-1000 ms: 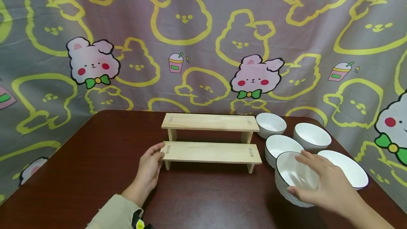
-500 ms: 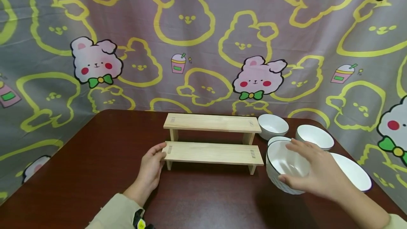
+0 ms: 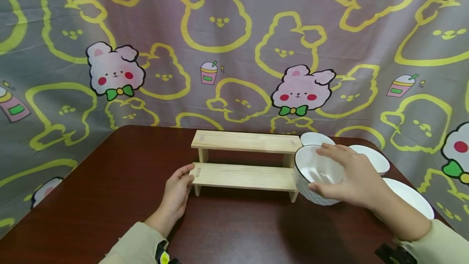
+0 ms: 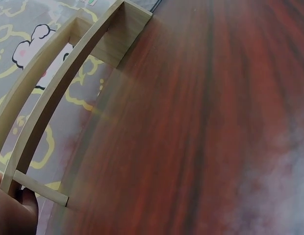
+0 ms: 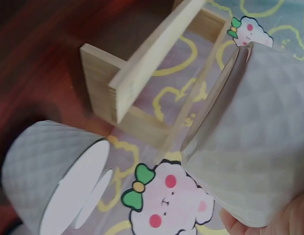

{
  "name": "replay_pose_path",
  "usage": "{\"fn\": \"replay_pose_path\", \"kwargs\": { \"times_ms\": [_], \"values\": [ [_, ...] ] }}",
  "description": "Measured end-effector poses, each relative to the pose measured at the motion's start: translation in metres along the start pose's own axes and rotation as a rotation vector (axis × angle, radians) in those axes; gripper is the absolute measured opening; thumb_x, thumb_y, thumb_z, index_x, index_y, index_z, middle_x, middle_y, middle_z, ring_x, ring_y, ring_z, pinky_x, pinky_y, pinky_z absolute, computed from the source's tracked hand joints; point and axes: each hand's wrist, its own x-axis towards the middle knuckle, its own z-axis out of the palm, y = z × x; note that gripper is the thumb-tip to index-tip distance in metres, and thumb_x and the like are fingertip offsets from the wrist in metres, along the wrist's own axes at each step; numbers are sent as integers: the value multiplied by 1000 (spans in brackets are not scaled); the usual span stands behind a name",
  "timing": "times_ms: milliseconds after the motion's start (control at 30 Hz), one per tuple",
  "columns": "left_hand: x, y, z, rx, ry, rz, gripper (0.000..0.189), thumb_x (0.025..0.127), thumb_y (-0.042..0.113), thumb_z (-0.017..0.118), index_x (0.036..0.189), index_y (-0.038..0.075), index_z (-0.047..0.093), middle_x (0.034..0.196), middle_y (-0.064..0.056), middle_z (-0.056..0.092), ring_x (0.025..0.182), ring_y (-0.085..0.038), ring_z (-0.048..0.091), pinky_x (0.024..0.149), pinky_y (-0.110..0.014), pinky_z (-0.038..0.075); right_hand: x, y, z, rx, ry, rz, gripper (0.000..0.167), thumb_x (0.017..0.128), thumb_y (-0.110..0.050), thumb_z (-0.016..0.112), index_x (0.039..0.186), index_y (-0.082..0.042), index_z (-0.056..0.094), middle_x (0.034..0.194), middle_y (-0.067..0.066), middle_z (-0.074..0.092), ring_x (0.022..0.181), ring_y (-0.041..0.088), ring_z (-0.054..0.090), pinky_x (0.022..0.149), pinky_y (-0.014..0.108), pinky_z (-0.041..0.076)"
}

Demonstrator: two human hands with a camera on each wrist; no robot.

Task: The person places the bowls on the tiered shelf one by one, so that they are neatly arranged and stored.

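Observation:
A two-tier wooden shelf (image 3: 243, 176) stands mid-table. At the left end of its lower board, my left hand (image 3: 173, 196) pinches the wood between thumb and fingers; part of that grip also shows in the left wrist view. My right hand (image 3: 357, 178) holds a white dark-rimmed bowl (image 3: 309, 188), thumb and fingers spread around it. The bowl is tilted and raised off the table, just in front of the shelf's right end, which it partly covers. Its diamond-patterned outside (image 5: 260, 122) fills the right of the right wrist view.
Behind the held bowl, a small white bowl (image 3: 316, 137) sits beside the upper tier. Farther right are another bowl (image 3: 371, 158) and a wide white dish (image 3: 408, 199). A patterned bowl (image 5: 49, 166) shows in the right wrist view. A printed curtain (image 3: 227, 60) hangs behind the dark table (image 3: 234, 231).
My right hand has carried the bowl left and away from me, from the group of bowls to the shelf's right end. My left hand keeps its hold on the lower board.

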Motion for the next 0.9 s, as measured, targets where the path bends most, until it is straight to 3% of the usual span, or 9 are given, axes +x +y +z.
{"fn": "replay_pose_path", "kwargs": {
  "times_ms": [167, 367, 467, 900],
  "values": [
    [-1, 0, 0, 2, -22, 4, 42, 90, -1, 40, 132, -6, 39, 149, -15, 25, 131, -22, 26, 101, -37, 28, 14, -5, -2, 26, -31, 10, 67, 55, -40, 81, 111, -7, 66, 118, 21, 60, 106, 38, 54, 79, 53, 42],
    [-2, 2, -1, 6, -35, -9, 43, 91, 0, 40, 134, -5, 39, 150, -13, 23, 132, -20, 25, 94, -30, 31, 30, -12, 1, 59, -107, 65, 70, 59, -43, 79, 116, -7, 64, 125, 22, 55, 113, 42, 48, 84, 58, 39],
    [-1, 2, -2, 5, -39, -9, 43, 91, 0, 40, 134, -4, 38, 151, -13, 23, 133, -19, 24, 96, -33, 29, 35, -16, 3, 78, -133, 83, 71, 60, -45, 78, 118, -8, 63, 126, 22, 54, 118, 41, 45, 85, 60, 38],
    [-2, 2, -2, 0, -43, -17, 43, 92, 1, 40, 135, -4, 38, 151, -13, 22, 133, -21, 25, 102, -38, 26, 63, -34, 21, 109, -147, 69, 65, 63, -46, 72, 115, -8, 65, 126, 17, 57, 114, 41, 49, 84, 54, 42]
  ]
}}
